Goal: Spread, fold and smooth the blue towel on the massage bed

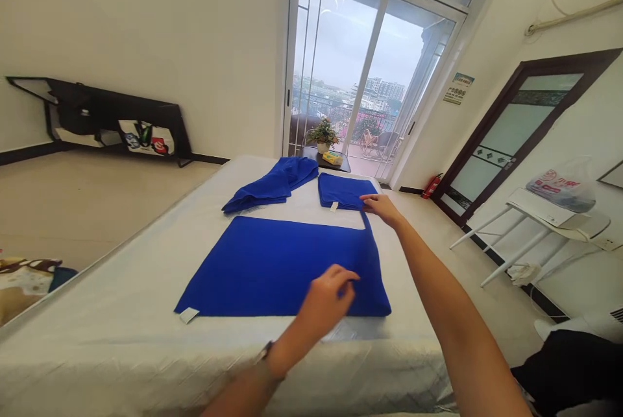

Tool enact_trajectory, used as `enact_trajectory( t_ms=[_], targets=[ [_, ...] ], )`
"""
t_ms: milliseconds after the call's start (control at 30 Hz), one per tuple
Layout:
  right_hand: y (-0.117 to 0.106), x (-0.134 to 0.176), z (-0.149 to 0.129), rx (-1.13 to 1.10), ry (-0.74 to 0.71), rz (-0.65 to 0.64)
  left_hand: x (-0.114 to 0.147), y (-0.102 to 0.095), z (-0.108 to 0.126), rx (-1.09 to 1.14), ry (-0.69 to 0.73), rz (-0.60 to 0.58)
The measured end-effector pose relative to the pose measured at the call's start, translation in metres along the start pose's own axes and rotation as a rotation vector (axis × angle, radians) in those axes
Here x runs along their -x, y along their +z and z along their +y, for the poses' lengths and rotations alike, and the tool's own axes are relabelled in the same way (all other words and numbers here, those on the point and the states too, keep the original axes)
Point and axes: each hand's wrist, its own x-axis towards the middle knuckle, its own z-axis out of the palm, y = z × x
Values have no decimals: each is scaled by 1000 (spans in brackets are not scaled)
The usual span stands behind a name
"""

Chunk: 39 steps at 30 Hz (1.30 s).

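Blue cloth (263,268) lies spread on the bed (121,313), R end partly lifted. Prob. light, soft & floppy, not fragile; may slide a bit on that slick-looking surface. Best held by 2 corners of the same edge, thumb vs. fingertips. R hand (366,202) seems to pinch its far R corner, arm stretched fwd. L hand (331,290) is over the near R part, fingers curled; can't tell if it's gripping fabric.
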Motion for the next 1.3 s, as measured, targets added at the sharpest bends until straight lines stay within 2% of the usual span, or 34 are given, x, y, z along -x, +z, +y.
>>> enact_trajectory(
  t_ms=[67,133,233,300,400,467,600,700,800,933,1033,1167,1300],
  targets=[
    [47,-2,-14,-124,-85,-87,24,-51,-19,-62,-138,123],
    [98,-5,-26,-103,-179,-158,49,-93,-37,-152,-299,239],
    [177,-11,-41,22,-297,-185,79,-141,-59,-302,-528,402],
    [226,-16,-49,99,-381,-143,91,-164,-70,-433,-646,471],
    [292,-23,-54,175,-471,-90,98,-190,-81,-650,-755,470],
    [327,-25,-51,212,-477,-124,101,-199,-89,-771,-793,411],
    [373,-19,-31,374,-406,-203,110,-198,-104,-1001,-787,304],
    [386,-11,-15,508,-424,-184,114,-192,-110,-1126,-728,306],
    [390,-9,-10,565,-448,-213,116,-190,-112,-1185,-677,308],
    [393,-11,-14,576,-374,-216,116,-191,-111,-1182,-649,291],
    [387,-8,-18,493,-379,-180,115,-192,-110,-1142,-657,283],
    [355,1,-24,225,-480,-130,114,-194,-109,-1085,-649,299],
    [293,22,-37,33,-591,-78,111,-195,-110,-1050,-630,302]
  ],
)
